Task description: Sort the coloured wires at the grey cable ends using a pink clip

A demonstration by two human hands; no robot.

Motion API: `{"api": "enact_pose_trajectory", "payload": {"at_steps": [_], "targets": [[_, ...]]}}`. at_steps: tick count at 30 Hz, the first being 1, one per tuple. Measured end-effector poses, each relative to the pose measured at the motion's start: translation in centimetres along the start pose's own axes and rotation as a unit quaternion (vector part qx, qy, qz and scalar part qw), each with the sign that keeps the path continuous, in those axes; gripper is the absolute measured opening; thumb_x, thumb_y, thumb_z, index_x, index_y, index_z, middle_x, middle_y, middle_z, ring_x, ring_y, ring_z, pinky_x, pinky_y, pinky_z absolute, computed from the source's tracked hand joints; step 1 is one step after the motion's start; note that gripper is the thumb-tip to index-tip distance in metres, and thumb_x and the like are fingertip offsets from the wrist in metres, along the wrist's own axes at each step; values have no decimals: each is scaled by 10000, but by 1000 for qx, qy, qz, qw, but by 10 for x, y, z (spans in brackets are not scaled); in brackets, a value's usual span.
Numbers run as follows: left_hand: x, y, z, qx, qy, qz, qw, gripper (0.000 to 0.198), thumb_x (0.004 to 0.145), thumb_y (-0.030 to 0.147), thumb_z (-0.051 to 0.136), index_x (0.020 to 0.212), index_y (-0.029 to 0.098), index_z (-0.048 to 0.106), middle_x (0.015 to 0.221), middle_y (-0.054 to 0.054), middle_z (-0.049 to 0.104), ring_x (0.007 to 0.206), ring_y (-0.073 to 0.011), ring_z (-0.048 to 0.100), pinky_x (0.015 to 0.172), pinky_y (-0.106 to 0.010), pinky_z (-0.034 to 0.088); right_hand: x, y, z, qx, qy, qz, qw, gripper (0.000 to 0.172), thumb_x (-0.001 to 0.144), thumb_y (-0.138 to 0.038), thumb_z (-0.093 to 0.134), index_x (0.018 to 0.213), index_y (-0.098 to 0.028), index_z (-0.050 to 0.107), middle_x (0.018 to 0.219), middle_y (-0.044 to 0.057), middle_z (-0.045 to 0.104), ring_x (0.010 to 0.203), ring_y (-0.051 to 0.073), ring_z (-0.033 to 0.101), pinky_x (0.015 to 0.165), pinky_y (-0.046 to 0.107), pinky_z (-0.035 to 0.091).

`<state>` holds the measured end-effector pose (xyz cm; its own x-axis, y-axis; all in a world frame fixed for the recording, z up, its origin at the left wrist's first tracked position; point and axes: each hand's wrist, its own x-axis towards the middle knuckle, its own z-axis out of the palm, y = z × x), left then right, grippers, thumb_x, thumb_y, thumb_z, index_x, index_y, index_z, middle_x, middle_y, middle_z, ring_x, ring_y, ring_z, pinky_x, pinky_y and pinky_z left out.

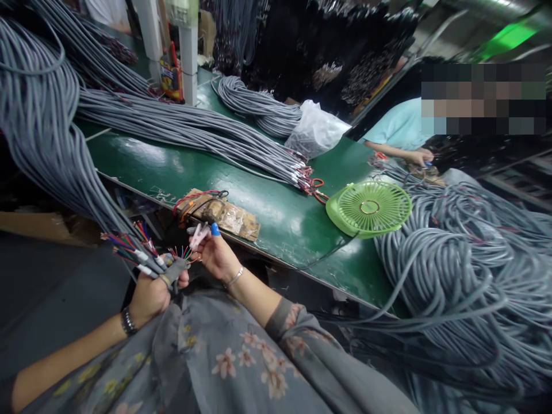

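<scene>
My left hand [153, 296] is closed around the ends of several grey cables [144, 256], at the lower left of the head view. Red, blue and green wires [129, 241] fan out from their white-banded ends. Grey wrapping covers some of its fingers. Just to the right, my right hand [218, 259] pinches a pale pink clip [199, 236] shaped like a clothes peg, close to thin coloured wires [183, 253] at the left fingertips. A blue cover sits on one right fingertip. Behind this hand, a tape-covered block [235, 219] lies at the table edge.
Across the green table [259, 201] stretches a long bundle of grey cables [207, 129]. A green fan [368, 208] stands near a large cable heap [466, 264] at right. A plastic bag [317, 129] lies behind. A co-worker [401, 129] in light blue works at the far right.
</scene>
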<state>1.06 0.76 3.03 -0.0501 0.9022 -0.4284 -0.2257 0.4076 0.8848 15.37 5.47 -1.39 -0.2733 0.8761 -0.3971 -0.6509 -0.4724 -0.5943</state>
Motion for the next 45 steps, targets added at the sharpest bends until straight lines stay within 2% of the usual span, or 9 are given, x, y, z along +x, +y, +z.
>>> {"api": "enact_pose_trajectory", "payload": {"at_steps": [4,8,16,24,29,32,34,36,45], "targets": [[-8,14,4,31,-2,-9,999,469,341,500,963,544,182,684,456,1,665,437,-123,596,463,-223,524,-2,-4,-5,-43,-33,24,998,547,944,-700,646,803,-172,679,719,17,675,607,117,568,591,230,527],[-9,19,7,28,-16,-13,999,410,341,450,945,513,190,678,437,4,654,420,-115,587,451,-211,517,1,-4,-6,-55,-25,-24,998,453,859,-600,813,786,-174,679,671,-17,635,591,97,546,563,199,498],[3,4,6,-9,-29,-3,1000,444,357,403,987,607,193,686,466,31,671,435,-105,586,451,-188,512,9,-3,0,-19,1,3,1000,502,936,-648,705,809,-163,721,756,36,719,637,123,602,605,231,525],[11,-6,8,7,-20,8,1000,433,388,429,983,604,187,696,479,31,668,443,-105,587,456,-193,510,16,5,0,30,20,-7,999,489,912,-661,727,832,-179,711,714,18,678,652,139,595,643,254,531],[11,-9,0,12,-30,12,999,411,406,425,978,596,198,693,477,32,659,443,-112,584,461,-203,518,8,1,-8,-40,-43,18,998,644,889,-810,619,854,-173,700,792,50,707,672,151,609,637,279,545],[10,-10,-6,30,-45,6,999,403,427,443,976,590,200,699,492,18,670,458,-131,604,476,-228,541,-2,-7,-17,-96,-99,47,989,688,725,-832,769,845,-159,699,762,33,691,655,138,603,619,270,546],[10,-11,-10,43,-49,3,998,402,422,440,980,598,200,710,498,13,677,464,-136,610,480,-230,542,-8,-11,-21,-132,-118,57,983,715,545,-774,912,840,-161,692,745,14,683,651,134,603,605,267,543],[10,-12,-11,52,-48,-2,997,402,400,430,981,592,200,713,493,12,679,459,-134,605,478,-225,534,-12,-13,-22,-163,-118,58,978,710,448,-689,985,817,-166,678,720,-3,673,638,127,594,595,264,536],[8,-11,-11,136,-75,8,988,369,458,513,908,510,205,712,502,-25,713,480,-164,651,533,-256,550,-8,-11,-14,-237,-69,35,968,462,554,-441,1002,694,-160,662,585,-46,630,536,75,519,574,224,405]]}}
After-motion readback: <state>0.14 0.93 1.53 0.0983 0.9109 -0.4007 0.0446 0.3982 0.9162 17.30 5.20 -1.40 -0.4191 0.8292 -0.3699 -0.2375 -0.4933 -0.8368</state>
